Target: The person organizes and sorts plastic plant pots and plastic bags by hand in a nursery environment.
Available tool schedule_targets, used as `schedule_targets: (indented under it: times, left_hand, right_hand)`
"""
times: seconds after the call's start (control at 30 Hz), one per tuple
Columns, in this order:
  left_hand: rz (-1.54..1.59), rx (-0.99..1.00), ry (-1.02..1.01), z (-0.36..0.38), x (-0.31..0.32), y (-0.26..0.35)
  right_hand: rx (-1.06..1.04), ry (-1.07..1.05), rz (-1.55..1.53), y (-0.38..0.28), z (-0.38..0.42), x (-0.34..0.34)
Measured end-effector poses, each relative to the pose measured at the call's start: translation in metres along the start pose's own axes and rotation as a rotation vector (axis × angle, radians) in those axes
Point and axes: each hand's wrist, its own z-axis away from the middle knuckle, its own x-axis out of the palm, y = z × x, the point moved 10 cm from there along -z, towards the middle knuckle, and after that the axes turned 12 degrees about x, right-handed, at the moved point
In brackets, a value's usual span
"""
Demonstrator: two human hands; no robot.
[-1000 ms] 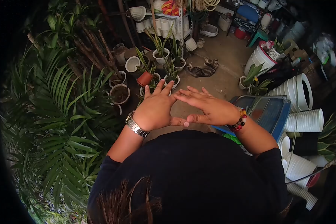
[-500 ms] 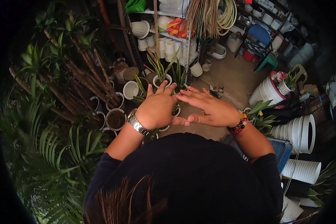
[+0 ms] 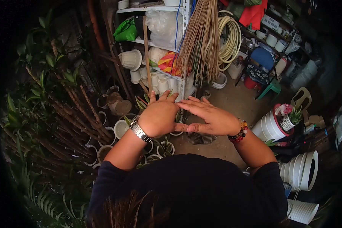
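My left hand point(image 3: 158, 116) is raised in front of my chest, fingers stretched out and apart, with a metal watch point(image 3: 139, 130) on its wrist. My right hand point(image 3: 210, 117) faces it, also spread flat, with a bead bracelet point(image 3: 239, 131) behind it. The thumbs meet and the index fingertips come close, framing a gap. Neither hand holds anything. Below and behind them stand potted plants, including a small one in a white pot point(image 3: 166, 148). An animal-like dark shape point(image 3: 202, 138) lies on the floor beneath my right hand.
Tall potted plants point(image 3: 83, 108) crowd the left. Ahead, a metal shelf point(image 3: 183, 49) holds white pots and bags; a stick broom point(image 3: 201, 41) and a coiled hose point(image 3: 228, 41) hang beside it. On the right are stacked white pots point(image 3: 298, 171), a blue chair point(image 3: 262, 59) and a green stool point(image 3: 269, 89).
The view has tilted up, so more of the shelf and broom shows and the plants sit lower. Both hands keep the same spread pose, thumbs still touching.
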Motion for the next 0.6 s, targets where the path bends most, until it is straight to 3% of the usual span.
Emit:
schedule_targets:
  times: [0.3, 0.4, 0.5, 0.53, 0.57, 0.6]
  left_hand:
    - [-0.068, 0.019, 0.085, -0.091, -0.016, -0.08]
    - [-0.023, 0.109, 0.242, -0.124, -0.03, -0.113]
    - [0.04, 0.186, 0.251, -0.164, -0.042, -0.156]
    - [0.083, 0.174, 0.383, -0.172, -0.06, -0.175]
    - [0.075, 0.185, 0.387, -0.186, -0.067, -0.194]
    - [0.06, 0.149, 0.669, -0.187, -0.097, -0.221]
  right_hand:
    - [-0.038, 0.078, -0.015, 0.055, -0.076, -0.069]
    - [-0.075, 0.179, -0.023, 0.075, -0.108, -0.09]
    - [-0.061, 0.264, -0.073, 0.098, -0.136, -0.112]
    - [-0.023, 0.299, -0.1, 0.11, -0.146, -0.12]
    - [0.012, 0.334, -0.125, 0.122, -0.155, -0.13]
    - [0.02, 0.376, -0.147, 0.128, -0.161, -0.138]
